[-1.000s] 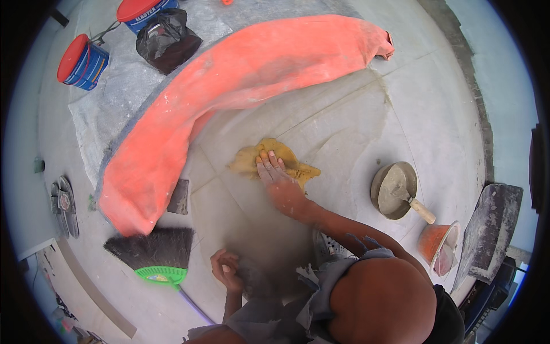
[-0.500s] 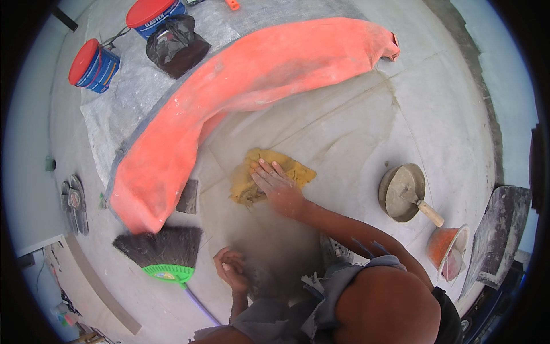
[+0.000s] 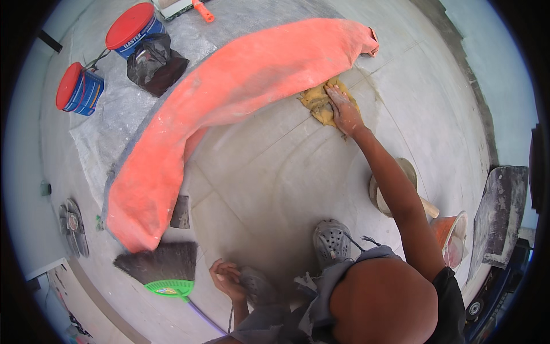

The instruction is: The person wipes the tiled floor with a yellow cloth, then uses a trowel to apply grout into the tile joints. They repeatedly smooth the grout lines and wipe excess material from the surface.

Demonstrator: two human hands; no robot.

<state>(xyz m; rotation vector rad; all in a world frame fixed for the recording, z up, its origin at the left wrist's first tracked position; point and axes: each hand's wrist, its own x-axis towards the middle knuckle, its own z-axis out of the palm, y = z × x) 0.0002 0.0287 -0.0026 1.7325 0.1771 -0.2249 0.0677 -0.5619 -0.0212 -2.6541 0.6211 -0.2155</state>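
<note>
My right hand (image 3: 342,107) lies with outstretched fingers on a crumpled yellow cloth (image 3: 315,102) on the dusty tiled floor (image 3: 258,172), just below a long coral fabric bundle (image 3: 240,69). My left hand (image 3: 228,278) hangs by a gray-shod foot (image 3: 258,286) at lower centre, its fingers loosely curled with nothing visible in them. My other shoe (image 3: 331,241) is perforated and gray. A metal pan (image 3: 380,192) with a wooden-handled tool sits partly behind my right forearm.
Two red-lidded blue buckets (image 3: 129,28), a black bag (image 3: 150,66) and an orange-handled tool (image 3: 203,11) rest on plastic sheeting at upper left. A broom (image 3: 157,264), sandals (image 3: 73,229) and a dark plate (image 3: 180,212) are left; an orange bucket (image 3: 444,234) and stained board (image 3: 498,212) are right.
My right hand has carried the yellow cloth forward and rightward to the coral bundle's edge, my arm now reaching over the pan. My left hand has shifted only slightly.
</note>
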